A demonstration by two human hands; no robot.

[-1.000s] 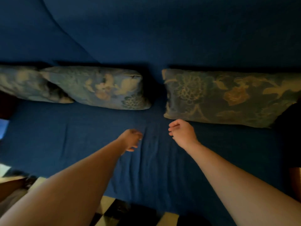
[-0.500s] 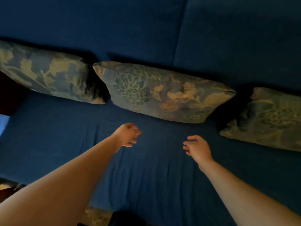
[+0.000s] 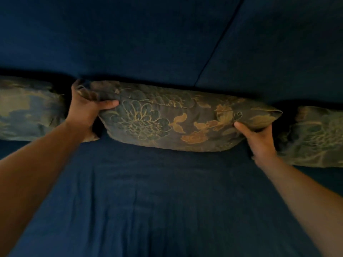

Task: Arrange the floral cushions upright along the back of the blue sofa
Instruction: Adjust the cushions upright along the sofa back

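Three floral cushions lie in a row on the blue sofa seat (image 3: 167, 201), against the backrest (image 3: 130, 38). The middle cushion (image 3: 176, 117), dark with gold flowers, lies flat on its side. My left hand (image 3: 87, 110) grips its left end, thumb on top and fabric bunched in the fingers. At the cushion's right corner, my right hand (image 3: 258, 138) holds it from below with the thumb pressed on the front. The left cushion (image 3: 27, 108) and the right cushion (image 3: 319, 136) lie flat and are cut by the frame edges.
A seam (image 3: 219, 41) divides the backrest into two panels above the middle cushion. The seat in front of the cushions is bare blue fabric.
Both hands reached forward from over the seat and closed on the two ends of the middle cushion. The view moved closer and centred on that cushion.
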